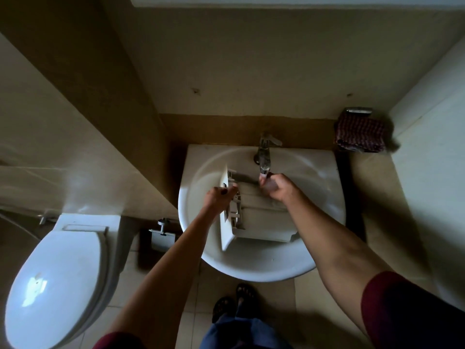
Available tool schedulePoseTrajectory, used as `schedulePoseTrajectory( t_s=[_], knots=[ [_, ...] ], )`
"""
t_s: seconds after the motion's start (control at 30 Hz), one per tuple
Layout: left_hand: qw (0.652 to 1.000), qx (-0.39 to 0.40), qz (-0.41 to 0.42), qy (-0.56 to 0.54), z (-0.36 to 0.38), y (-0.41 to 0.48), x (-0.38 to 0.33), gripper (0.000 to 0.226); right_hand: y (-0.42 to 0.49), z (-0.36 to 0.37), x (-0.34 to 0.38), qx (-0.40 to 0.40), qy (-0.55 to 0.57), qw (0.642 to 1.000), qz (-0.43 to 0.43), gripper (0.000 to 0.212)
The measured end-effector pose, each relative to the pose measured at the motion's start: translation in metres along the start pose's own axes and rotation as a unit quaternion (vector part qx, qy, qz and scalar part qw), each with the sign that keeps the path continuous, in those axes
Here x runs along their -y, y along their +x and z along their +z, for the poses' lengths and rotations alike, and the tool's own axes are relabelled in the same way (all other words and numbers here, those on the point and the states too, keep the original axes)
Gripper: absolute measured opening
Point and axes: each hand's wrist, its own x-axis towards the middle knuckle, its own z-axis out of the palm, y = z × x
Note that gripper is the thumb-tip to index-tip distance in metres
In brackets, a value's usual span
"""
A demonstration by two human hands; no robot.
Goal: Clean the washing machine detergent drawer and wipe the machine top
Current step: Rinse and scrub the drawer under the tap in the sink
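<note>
The white detergent drawer point(261, 220) lies in the white sink basin point(254, 265), its front panel toward the left. My left hand point(220, 197) grips the drawer near that panel, fingers curled over its edge. My right hand point(278, 187) is at the drawer's far end, right under the chrome tap point(264, 157), fingers curled as if on something small; what it holds I cannot make out. Water seems to run from the spout onto that hand.
A checked cloth point(359, 133) hangs from a wall holder right of the sink. A closed toilet point(55, 280) stands at the left, with a metal wall fitting point(162, 234) between it and the sink. My sandalled feet point(235, 303) are on the tiled floor.
</note>
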Motion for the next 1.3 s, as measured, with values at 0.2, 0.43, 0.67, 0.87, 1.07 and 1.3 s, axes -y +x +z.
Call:
schedulePoseTrajectory(
  t_s=[0.2,0.43,0.67,0.87,1.07,1.3],
  knots=[
    [0.999,0.007,-0.017,-0.027,-0.002,-0.010,0.002,0.053,-0.019,-0.010,-0.002,0.151,-0.190,0.966,0.091,0.021],
    [0.998,0.028,-0.034,-0.036,-0.003,-0.017,-0.001,0.066,-0.027,-0.007,0.008,0.036,-0.341,0.939,-0.010,0.018],
    [0.997,0.049,-0.038,-0.053,-0.003,-0.020,-0.003,0.060,-0.002,0.002,-0.008,-0.037,0.104,0.994,0.015,0.021],
    [0.993,0.050,-0.018,-0.106,-0.005,-0.025,-0.005,0.054,0.002,0.013,-0.008,-0.028,0.192,0.981,0.004,0.028],
    [0.993,0.054,-0.015,-0.104,-0.006,-0.023,-0.006,0.054,-0.017,0.025,-0.018,0.048,0.067,0.996,0.028,0.026],
    [0.992,0.034,-0.013,-0.119,-0.005,-0.023,-0.005,0.052,-0.041,0.042,-0.006,0.125,-0.237,0.963,0.015,0.024]
  ],
)
